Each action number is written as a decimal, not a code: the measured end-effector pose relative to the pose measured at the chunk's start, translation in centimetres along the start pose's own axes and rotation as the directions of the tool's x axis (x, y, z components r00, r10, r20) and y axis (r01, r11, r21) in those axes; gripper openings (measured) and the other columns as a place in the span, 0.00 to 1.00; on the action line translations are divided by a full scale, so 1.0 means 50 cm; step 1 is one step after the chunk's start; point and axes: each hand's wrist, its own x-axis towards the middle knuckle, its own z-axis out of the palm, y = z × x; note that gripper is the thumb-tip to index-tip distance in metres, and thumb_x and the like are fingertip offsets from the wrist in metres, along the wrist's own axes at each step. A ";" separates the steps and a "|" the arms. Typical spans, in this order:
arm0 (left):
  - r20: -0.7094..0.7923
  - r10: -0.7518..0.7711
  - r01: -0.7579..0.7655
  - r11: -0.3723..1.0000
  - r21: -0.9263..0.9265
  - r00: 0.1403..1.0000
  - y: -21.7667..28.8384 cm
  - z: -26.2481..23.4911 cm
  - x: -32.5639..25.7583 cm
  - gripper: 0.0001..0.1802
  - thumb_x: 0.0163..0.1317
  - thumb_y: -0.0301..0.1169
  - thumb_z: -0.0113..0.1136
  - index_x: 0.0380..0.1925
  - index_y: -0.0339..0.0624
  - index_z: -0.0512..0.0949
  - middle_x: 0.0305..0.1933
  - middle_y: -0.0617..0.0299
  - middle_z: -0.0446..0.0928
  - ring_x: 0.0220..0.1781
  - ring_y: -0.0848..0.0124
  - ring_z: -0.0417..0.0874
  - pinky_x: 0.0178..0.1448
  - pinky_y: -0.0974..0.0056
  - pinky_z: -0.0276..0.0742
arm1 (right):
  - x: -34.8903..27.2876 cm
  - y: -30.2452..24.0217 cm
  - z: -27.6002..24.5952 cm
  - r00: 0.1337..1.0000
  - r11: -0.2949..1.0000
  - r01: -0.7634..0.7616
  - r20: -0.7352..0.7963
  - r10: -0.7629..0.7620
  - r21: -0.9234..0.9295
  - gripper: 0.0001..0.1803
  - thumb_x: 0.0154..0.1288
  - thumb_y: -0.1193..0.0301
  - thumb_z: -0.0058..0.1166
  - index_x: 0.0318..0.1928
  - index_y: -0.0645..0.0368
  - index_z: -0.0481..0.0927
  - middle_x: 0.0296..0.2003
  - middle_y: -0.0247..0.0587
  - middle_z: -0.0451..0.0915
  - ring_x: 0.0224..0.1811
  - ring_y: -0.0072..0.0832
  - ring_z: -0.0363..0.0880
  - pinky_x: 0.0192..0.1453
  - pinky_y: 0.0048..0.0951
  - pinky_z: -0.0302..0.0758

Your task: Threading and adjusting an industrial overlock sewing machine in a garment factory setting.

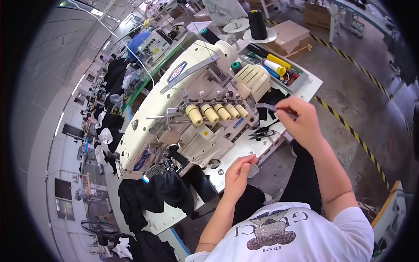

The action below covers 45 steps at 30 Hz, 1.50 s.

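My right hand [301,124] is closed on a slim, bent grey tool [267,106]; its kind is hard to tell. The tool's bent end points at the right side of a cream industrial sewing machine [150,98]. Near the table's front edge, my left hand [237,174] has its fingers curled together against the thumb. Whatever they may pinch is too small to see. Thread snips [261,135] with dark handles lie on the table between the hands. Several cream tension knobs [209,113] line the machine's front.
Black fabric [157,194] is heaped by the needle area, beside a dark phone-like slab [201,183]. A tray [297,83] of thread cones and small tools sits at the table's right end. Beyond it are a black thread cone [257,26] and a cardboard box [290,37].
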 end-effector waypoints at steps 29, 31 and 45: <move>0.030 -0.042 0.036 0.983 0.180 0.999 0.049 0.016 0.090 0.16 0.74 0.33 0.50 0.51 0.33 0.80 0.48 0.54 0.81 0.52 0.66 0.81 0.60 0.65 0.72 | 0.210 0.052 0.015 0.941 0.964 0.263 0.231 -0.248 -0.033 0.06 0.56 0.78 0.60 0.35 0.66 0.80 0.31 0.46 0.80 0.32 0.36 0.81 0.39 0.31 0.77; 0.034 -0.045 0.040 0.987 0.154 0.998 0.043 0.017 0.087 0.16 0.75 0.33 0.50 0.51 0.33 0.80 0.48 0.54 0.81 0.52 0.66 0.81 0.59 0.65 0.72 | 0.213 0.050 0.016 0.939 0.965 0.262 0.235 -0.250 -0.021 0.06 0.56 0.79 0.60 0.35 0.66 0.80 0.30 0.45 0.80 0.31 0.36 0.81 0.39 0.31 0.77; 0.055 -0.105 0.098 0.987 0.126 0.993 0.010 0.019 0.078 0.15 0.73 0.30 0.50 0.52 0.35 0.80 0.48 0.55 0.81 0.51 0.66 0.81 0.58 0.66 0.74 | 0.232 0.110 0.048 0.882 0.914 -0.284 0.453 0.130 0.290 0.06 0.63 0.73 0.58 0.34 0.65 0.82 0.23 0.33 0.79 0.22 0.15 0.73 0.26 0.22 0.70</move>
